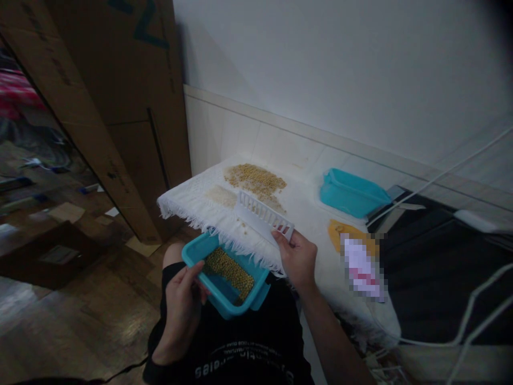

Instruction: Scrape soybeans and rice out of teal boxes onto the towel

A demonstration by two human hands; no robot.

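My left hand (186, 299) grips the left rim of a blue plastic box (224, 309) over my lap, just below the table's fringed edge. Yellow soybeans (230, 270) cover part of its bottom. In my right hand (297, 256) is a white slotted plastic piece (260, 216), its slots on the far side, tilted over the cloth. Beyond it a spread of soybeans (256, 179) lies on the white cloth (192, 192), beside a patch of pale grains (220, 197). A few loose beans lie close to the slotted piece.
At the table's back right stands a second blue box (352, 192). Nearer me are a yellow packet (348, 232) and a blurred-out pale item (363, 270). White cables (460, 166) cross a black surface (433, 278) at right. A tall cardboard box (132, 107) stands left.
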